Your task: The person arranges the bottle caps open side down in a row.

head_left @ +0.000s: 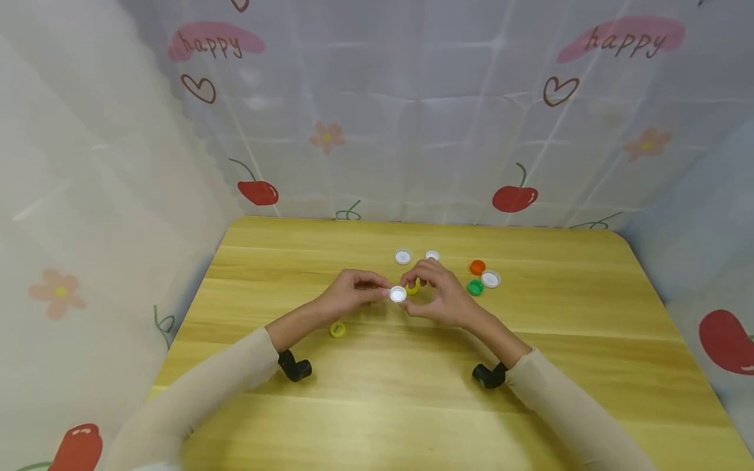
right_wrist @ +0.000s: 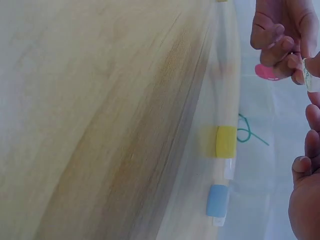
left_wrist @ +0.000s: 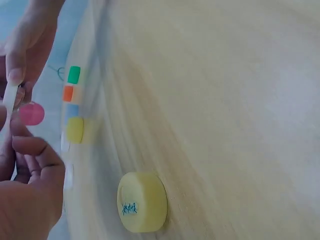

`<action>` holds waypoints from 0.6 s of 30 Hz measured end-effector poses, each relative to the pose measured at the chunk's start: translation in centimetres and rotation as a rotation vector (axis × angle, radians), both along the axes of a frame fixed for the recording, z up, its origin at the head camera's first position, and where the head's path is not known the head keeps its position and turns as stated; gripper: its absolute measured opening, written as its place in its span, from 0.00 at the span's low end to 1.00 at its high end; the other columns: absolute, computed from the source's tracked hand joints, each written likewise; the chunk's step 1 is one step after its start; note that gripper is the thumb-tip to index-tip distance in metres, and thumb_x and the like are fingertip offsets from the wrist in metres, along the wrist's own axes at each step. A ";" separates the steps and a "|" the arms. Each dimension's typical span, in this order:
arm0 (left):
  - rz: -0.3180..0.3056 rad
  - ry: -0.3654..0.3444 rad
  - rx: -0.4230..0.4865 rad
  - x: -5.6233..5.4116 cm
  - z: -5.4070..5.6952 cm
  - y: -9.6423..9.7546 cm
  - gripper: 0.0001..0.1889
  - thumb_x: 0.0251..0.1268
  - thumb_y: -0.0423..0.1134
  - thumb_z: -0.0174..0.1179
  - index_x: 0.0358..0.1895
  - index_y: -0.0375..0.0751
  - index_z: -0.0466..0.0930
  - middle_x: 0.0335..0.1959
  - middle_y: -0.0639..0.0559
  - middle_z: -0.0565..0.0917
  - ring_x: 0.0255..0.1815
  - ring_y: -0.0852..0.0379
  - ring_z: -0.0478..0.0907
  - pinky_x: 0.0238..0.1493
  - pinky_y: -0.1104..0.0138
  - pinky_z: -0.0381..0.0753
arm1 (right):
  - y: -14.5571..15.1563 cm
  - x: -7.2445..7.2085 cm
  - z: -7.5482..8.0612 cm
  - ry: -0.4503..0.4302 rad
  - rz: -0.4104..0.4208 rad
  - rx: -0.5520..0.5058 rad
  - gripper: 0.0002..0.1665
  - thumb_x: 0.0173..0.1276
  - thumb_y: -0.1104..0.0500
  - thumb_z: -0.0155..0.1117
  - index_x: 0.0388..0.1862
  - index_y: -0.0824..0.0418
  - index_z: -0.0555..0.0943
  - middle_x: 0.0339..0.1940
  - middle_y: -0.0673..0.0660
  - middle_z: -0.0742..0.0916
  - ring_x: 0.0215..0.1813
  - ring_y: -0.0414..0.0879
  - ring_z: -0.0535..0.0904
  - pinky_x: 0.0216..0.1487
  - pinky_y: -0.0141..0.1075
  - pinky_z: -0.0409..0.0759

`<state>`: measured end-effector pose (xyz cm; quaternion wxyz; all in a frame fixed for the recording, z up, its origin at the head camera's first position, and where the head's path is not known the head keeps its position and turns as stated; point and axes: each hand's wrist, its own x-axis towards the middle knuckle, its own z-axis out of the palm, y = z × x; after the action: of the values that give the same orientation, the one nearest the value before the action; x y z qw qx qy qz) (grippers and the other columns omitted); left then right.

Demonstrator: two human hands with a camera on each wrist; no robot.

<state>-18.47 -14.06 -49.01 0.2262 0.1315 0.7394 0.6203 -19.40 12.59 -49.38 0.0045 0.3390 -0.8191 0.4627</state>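
Both hands meet over the table around one white bottle cap (head_left: 397, 294), its hollow side facing the head camera. My left hand (head_left: 353, 292) pinches the cap's left edge between thumb and fingers. From the other side, my right hand (head_left: 440, 297) holds its right edge, thumb below and fingers bent above. In the right wrist view the cap (right_wrist: 310, 80) shows greenish marks on its face. A yellow cap (head_left: 414, 287) lies behind the right fingers, partly hidden. Another yellow cap (left_wrist: 142, 202), with blue writing on top, lies near the left wrist.
Beyond the hands lie white caps (head_left: 403, 256) (head_left: 432, 254). To the right are an orange cap (head_left: 478, 267), a green cap (head_left: 475, 287) and a white cap (head_left: 491, 279). A light blue cap (right_wrist: 217, 200) shows in the right wrist view. A printed curtain (head_left: 377, 163) borders the wooden table (head_left: 377, 405).
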 end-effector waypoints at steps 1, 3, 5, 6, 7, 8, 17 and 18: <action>0.004 -0.051 0.018 -0.1 0.0 0.0 0.11 0.76 0.41 0.68 0.52 0.39 0.91 0.41 0.50 0.88 0.38 0.50 0.80 0.40 0.64 0.80 | 0.0 0.0 0.1 0.015 0.003 0.005 0.18 0.60 0.56 0.85 0.46 0.43 0.86 0.39 0.60 0.87 0.46 0.47 0.74 0.48 0.48 0.74; 0.001 -0.123 0.042 -0.3 0.1 0.0 0.10 0.76 0.40 0.67 0.50 0.38 0.90 0.37 0.48 0.86 0.35 0.54 0.75 0.37 0.64 0.75 | 0.0 0.1 0.3 0.037 0.005 0.013 0.18 0.60 0.55 0.85 0.46 0.43 0.86 0.39 0.59 0.87 0.46 0.46 0.74 0.47 0.47 0.75; -0.014 -0.160 0.055 -0.3 -0.1 0.2 0.09 0.75 0.39 0.66 0.48 0.37 0.90 0.34 0.48 0.83 0.34 0.56 0.74 0.38 0.65 0.75 | 0.1 0.2 0.4 0.046 0.005 0.021 0.18 0.59 0.55 0.85 0.46 0.43 0.86 0.39 0.59 0.87 0.46 0.50 0.75 0.47 0.48 0.76; -0.019 -0.167 0.056 -0.4 -0.2 0.3 0.09 0.75 0.39 0.65 0.47 0.38 0.90 0.33 0.49 0.83 0.34 0.58 0.74 0.38 0.66 0.75 | 0.1 0.3 0.4 0.051 0.007 0.023 0.18 0.59 0.55 0.85 0.46 0.43 0.87 0.40 0.59 0.88 0.46 0.53 0.75 0.47 0.48 0.76; -0.023 -0.170 0.057 -0.4 -0.3 0.3 0.09 0.75 0.39 0.65 0.46 0.38 0.90 0.33 0.49 0.83 0.34 0.58 0.74 0.38 0.66 0.75 | 0.1 0.3 0.4 0.048 0.008 0.025 0.18 0.59 0.55 0.85 0.46 0.43 0.86 0.40 0.59 0.88 0.46 0.55 0.76 0.47 0.49 0.76; -0.024 -0.170 0.057 -0.4 -0.4 0.4 0.09 0.74 0.39 0.65 0.45 0.39 0.90 0.33 0.50 0.83 0.34 0.59 0.75 0.38 0.66 0.75 | 0.2 0.3 0.3 0.047 0.008 0.024 0.19 0.59 0.55 0.85 0.46 0.43 0.87 0.40 0.59 0.88 0.47 0.57 0.76 0.47 0.50 0.76; 0.018 0.117 -0.076 -0.4 -0.4 0.4 0.06 0.71 0.38 0.68 0.43 0.42 0.91 0.39 0.44 0.89 0.38 0.53 0.81 0.41 0.67 0.82 | 0.0 0.5 0.0 0.011 -0.045 0.037 0.18 0.66 0.52 0.83 0.51 0.50 0.87 0.45 0.56 0.89 0.44 0.56 0.80 0.45 0.43 0.80; 0.012 0.200 -0.118 -0.5 -0.3 0.3 0.04 0.70 0.38 0.69 0.42 0.44 0.91 0.39 0.46 0.89 0.38 0.53 0.81 0.41 0.68 0.82 | 0.1 0.5 0.1 -0.035 -0.060 0.040 0.16 0.68 0.50 0.81 0.51 0.50 0.87 0.45 0.55 0.89 0.43 0.54 0.80 0.44 0.40 0.80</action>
<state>-18.93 -13.73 -49.33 0.1551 0.1747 0.7943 0.5608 -18.87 12.67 -49.30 -0.0028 0.3063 -0.8381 0.4515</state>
